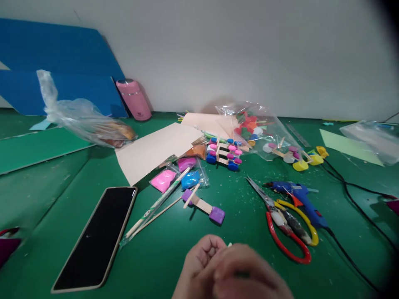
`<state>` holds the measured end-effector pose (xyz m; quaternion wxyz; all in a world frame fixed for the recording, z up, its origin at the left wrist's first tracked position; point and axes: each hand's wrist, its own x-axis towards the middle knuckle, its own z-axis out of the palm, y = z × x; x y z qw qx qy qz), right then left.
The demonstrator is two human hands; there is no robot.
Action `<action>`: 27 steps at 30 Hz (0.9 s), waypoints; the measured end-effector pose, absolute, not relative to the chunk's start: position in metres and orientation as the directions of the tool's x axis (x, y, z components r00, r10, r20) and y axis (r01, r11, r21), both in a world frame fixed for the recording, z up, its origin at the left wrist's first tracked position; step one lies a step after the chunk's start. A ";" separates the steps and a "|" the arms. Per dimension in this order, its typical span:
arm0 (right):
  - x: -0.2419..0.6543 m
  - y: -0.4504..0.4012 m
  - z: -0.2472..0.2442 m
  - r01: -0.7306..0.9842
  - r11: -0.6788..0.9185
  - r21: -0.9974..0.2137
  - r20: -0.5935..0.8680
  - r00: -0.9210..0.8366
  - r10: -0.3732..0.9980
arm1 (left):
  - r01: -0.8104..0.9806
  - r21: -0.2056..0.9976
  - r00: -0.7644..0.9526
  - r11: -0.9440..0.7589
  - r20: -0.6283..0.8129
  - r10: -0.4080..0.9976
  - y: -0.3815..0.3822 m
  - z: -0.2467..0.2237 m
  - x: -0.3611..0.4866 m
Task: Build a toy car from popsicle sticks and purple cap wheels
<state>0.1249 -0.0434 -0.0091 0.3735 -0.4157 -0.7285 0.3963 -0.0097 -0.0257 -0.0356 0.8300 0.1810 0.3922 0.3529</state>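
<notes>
Both my hands meet at the bottom middle of the head view, just above the green table. My left hand (pixel 200 261) is closed, its fingers curled inward. My right hand (pixel 249 272), somewhat blurred, is closed too and partly covers the left. A tiny pale tip of something shows between them; the fingers hide the rest. Beyond the hands lies a flat wooden stick with purple clay blocks (pixel 217 215) at its ends and a thinner stick (pixel 191 196) across one end. Packets of pink clay (pixel 163 180) and blue clay (pixel 190 180) lie behind it.
Scissors (pixel 271 207) and a blue glue gun (pixel 307 205) with a black cord lie at right. A phone (pixel 96 236) and wrapped chopsticks (pixel 156 207) lie at left. Farther back are stacked stick-and-clay pieces (pixel 222 154), a pink bottle (pixel 134 99) and plastic bags.
</notes>
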 end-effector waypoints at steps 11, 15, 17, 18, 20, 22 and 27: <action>0.114 -0.029 -0.021 0.280 0.259 -0.924 0.209 -0.195 0.958 | -0.220 0.820 0.288 0.528 -0.463 0.839 -0.028 -0.020 -0.031; 0.119 -0.027 -0.030 0.422 0.089 -0.902 0.060 -0.082 0.995 | 0.514 0.847 0.154 -0.138 0.067 0.986 -0.004 -0.022 -0.063; 0.123 -0.028 -0.037 0.471 0.059 -0.880 0.038 -0.053 0.998 | 0.804 0.482 0.212 -0.347 0.313 0.926 0.012 -0.026 -0.080; 0.124 -0.029 -0.040 0.486 0.062 -0.872 0.044 -0.049 0.998 | 0.891 0.270 0.272 -0.365 0.327 0.905 0.019 -0.027 -0.087; 0.125 -0.030 -0.046 0.506 0.079 -0.859 0.062 -0.049 0.997 | 0.932 -0.054 0.358 -0.358 0.271 0.894 0.030 -0.029 -0.096; 0.124 -0.031 -0.049 0.519 0.094 -0.850 0.073 -0.061 0.995 | 0.899 -0.220 0.423 -0.379 0.204 0.883 0.036 -0.029 -0.098; 0.121 -0.028 -0.047 0.518 0.122 -0.846 0.086 -0.094 0.992 | 0.864 -0.282 0.473 -0.417 0.171 0.864 0.038 -0.025 -0.095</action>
